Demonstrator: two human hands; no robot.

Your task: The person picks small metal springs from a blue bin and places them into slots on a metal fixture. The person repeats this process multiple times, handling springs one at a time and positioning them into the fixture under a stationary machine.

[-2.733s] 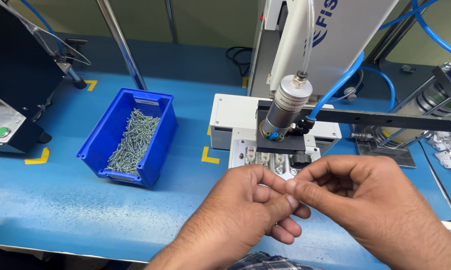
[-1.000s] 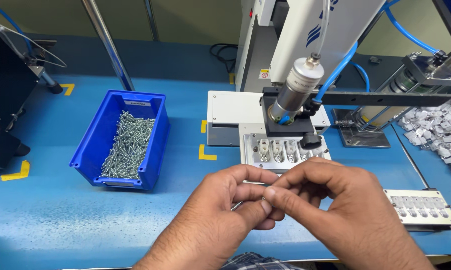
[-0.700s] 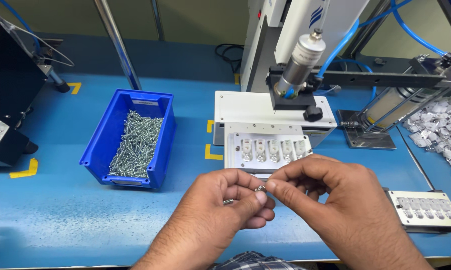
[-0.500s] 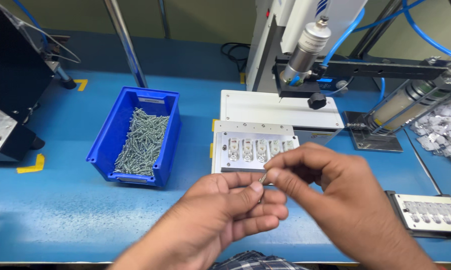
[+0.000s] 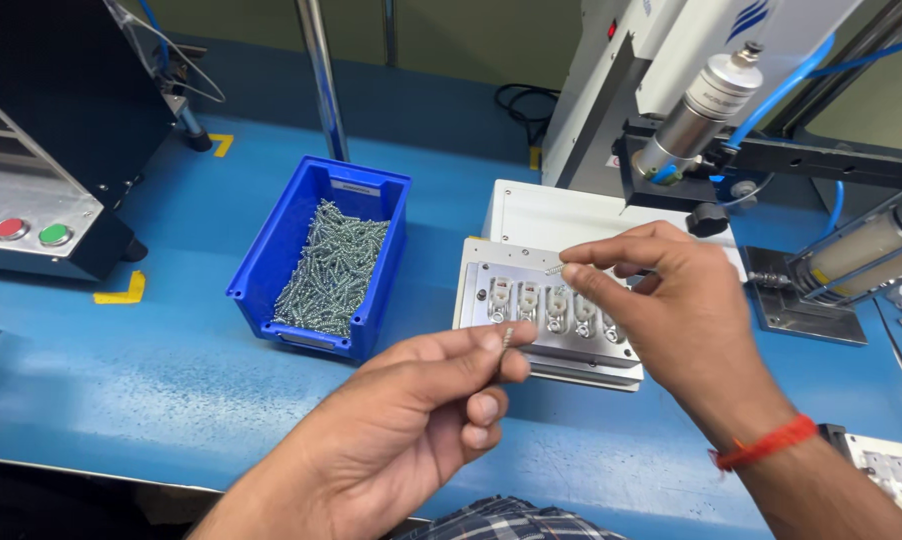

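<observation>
**Two hands, each pinching a small screw above the blue bench**

Nearest to the camera, the left hand (image 5: 421, 425) was held palm up over the blue table (image 5: 121, 370). Its thumb and forefinger were pressed together on a small screw (image 5: 506, 342), which stood almost upright between the fingertips, its top showing just above them. The other fingers were curled loosely into the palm.

A little farther, the right hand (image 5: 671, 310) reached forward and to the left, with a red thread band (image 5: 766, 445) around the wrist. Its thumb and forefinger were closed on a second screw (image 5: 555, 269), which lay nearly horizontal and pointed left out of the fingertips. This screw was over the upper edge of the metal fixture plate (image 5: 546, 315), above its row of pockets.

To the left of the plate stood a blue bin (image 5: 291, 250) with many screws inside. Behind the plate was the white machine base (image 5: 541, 215), and above it the silver screwdriver head (image 5: 696, 110) with blue hoses.
</observation>
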